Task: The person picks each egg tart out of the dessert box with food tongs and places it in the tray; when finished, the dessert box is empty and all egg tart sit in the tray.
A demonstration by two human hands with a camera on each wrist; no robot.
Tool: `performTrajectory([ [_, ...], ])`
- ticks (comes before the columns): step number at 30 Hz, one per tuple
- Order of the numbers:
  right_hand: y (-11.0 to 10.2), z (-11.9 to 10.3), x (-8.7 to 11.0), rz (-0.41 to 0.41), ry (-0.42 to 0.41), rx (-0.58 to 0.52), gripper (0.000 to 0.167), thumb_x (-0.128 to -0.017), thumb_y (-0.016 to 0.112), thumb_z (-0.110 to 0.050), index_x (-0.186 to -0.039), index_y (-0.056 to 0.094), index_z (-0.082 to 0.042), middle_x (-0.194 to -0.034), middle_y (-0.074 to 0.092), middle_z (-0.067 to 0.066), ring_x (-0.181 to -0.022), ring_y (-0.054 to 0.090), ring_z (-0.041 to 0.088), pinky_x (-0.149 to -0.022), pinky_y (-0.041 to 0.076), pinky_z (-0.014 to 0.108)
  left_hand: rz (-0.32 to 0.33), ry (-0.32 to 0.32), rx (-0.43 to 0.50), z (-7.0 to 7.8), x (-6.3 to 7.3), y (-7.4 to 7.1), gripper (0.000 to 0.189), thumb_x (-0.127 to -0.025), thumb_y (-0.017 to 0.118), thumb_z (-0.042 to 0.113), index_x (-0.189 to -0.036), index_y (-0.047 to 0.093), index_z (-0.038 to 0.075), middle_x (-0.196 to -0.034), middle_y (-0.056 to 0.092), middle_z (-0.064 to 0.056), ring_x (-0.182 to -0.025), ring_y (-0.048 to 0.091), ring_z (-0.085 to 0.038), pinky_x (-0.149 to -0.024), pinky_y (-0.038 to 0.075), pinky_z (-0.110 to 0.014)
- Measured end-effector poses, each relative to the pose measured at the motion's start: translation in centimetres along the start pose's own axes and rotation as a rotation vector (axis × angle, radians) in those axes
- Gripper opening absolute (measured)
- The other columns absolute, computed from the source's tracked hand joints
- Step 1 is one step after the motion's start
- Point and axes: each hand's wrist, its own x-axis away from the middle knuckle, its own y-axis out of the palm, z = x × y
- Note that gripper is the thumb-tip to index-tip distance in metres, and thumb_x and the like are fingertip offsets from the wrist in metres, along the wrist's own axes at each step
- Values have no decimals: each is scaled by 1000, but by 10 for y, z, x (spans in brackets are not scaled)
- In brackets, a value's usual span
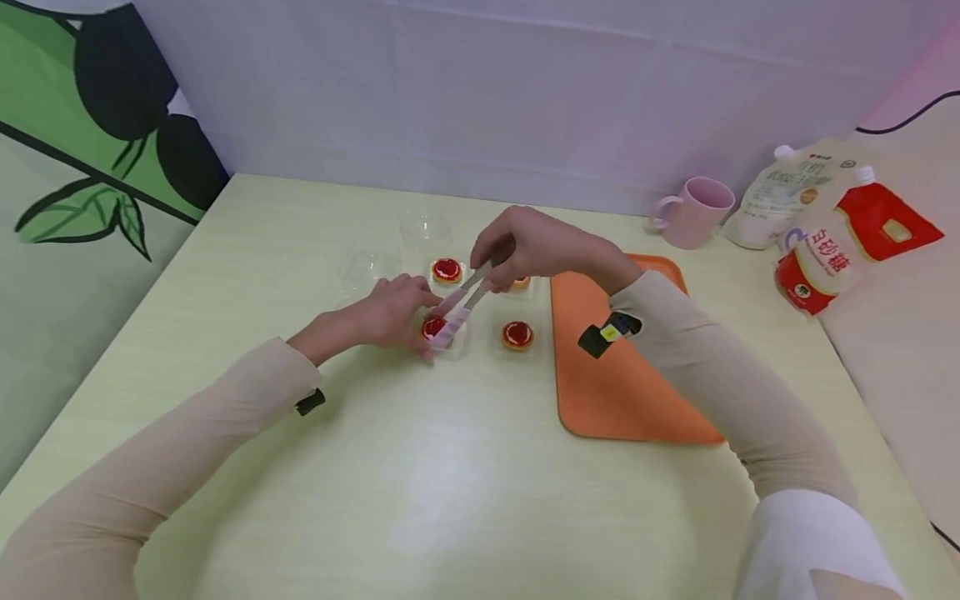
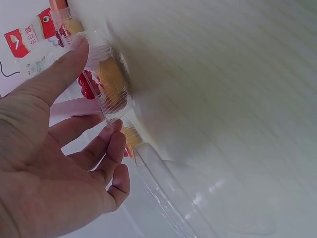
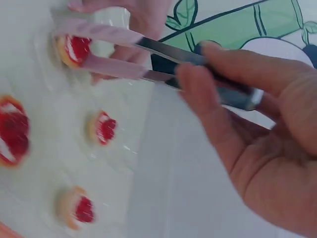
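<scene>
My left hand (image 1: 393, 310) grips the sides of a small clear plastic container (image 2: 124, 91) between thumb and fingertips. A red-topped tart (image 3: 75, 49) sits in that container. My right hand (image 1: 543, 242) pinches a pair of tongs (image 3: 163, 48) with steel arms and pink tips. The tips straddle this tart, one on each side; whether they squeeze it I cannot tell. Behind it is another tart (image 1: 447, 270). To the right stand a front tart (image 1: 517, 335) and a back tart (image 1: 521, 283), the latter partly hidden by my right hand.
Two clear plastic lids (image 1: 371, 268) lie at the back left of the table. An orange mat (image 1: 630, 400) lies right of the tarts. Farther right are a pink mug (image 1: 697, 214), a pale spouted pouch (image 1: 780, 200) and a red-and-white pouch (image 1: 832, 258).
</scene>
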Motion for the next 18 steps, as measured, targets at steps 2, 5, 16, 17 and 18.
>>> performTrajectory([
  [2,9,7,0,90,-33,-178,23,-87,75,-4,-109,72,-1,-93,72,12,-70,65,22,-67,55,30,-4,0,6,-1,0,0,69,-70,92,35,-128,68,7,-120,60,-12,-112,49,-30,-93,36,-49],
  [5,28,13,-1,194,-57,-335,28,-90,73,-8,-116,67,-1,-96,69,13,-71,63,23,-67,54,30,-9,-3,6,-2,1,-1,69,-70,91,36,-127,68,6,-121,60,-12,-113,49,-30,-94,36,-49],
  [16,58,10,-9,241,136,-280,28,-93,71,-26,-115,65,-9,-95,69,10,-69,64,33,-65,55,39,-7,9,1,-1,3,-2,70,-70,91,38,-126,68,4,-124,60,-15,-115,49,-32,-96,36,-52],
  [17,59,11,-10,225,130,-274,27,-93,71,-27,-112,66,-9,-97,70,9,-70,64,34,-66,56,41,-6,13,1,-1,3,-2,69,-70,91,38,-126,68,4,-124,60,-15,-116,49,-32,-97,36,-53],
  [18,60,12,-11,210,119,-261,27,-92,72,-28,-107,69,-6,-100,71,8,-70,66,35,-67,56,42,-5,18,-2,-1,3,-2,70,-69,91,38,-126,68,4,-124,60,-15,-116,49,-32,-96,36,-53],
])
